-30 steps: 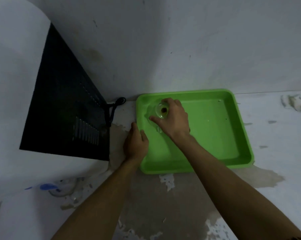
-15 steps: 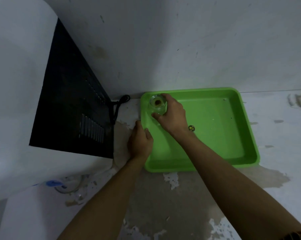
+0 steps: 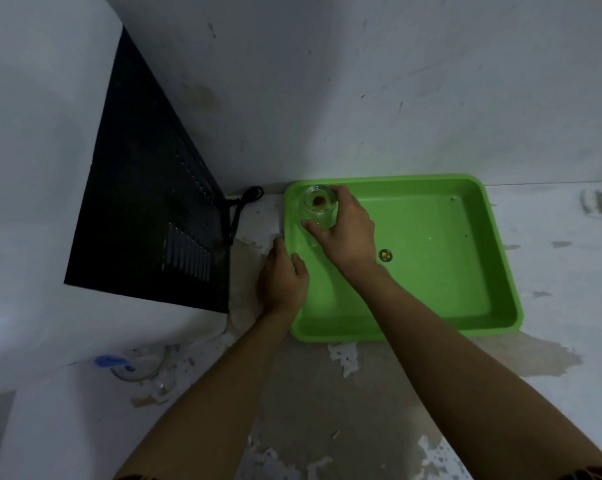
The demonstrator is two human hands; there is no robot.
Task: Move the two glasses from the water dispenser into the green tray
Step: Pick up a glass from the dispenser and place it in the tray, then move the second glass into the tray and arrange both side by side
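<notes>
A green tray (image 3: 465,271) lies on the floor against the wall. My right hand (image 3: 348,233) is closed around a clear glass (image 3: 318,206), which stands upright in the tray's far left corner. A brownish spot shows at the bottom of the glass. My left hand (image 3: 282,278) grips the tray's left rim, thumb inside and fingers outside. I see only one glass. The white water dispenser (image 3: 33,168) with its black back panel (image 3: 147,209) stands to the left.
A black cord (image 3: 237,209) hangs between the dispenser and the tray. A small round sticker (image 3: 385,255) lies on the tray floor. The floor paint is peeling, and a clear hose with a blue clip (image 3: 110,361) lies by the dispenser's base.
My right hand has carried the glass a little further into the tray's far left corner. The round sticker on the tray floor has come into sight. My left hand stays on the rim.
</notes>
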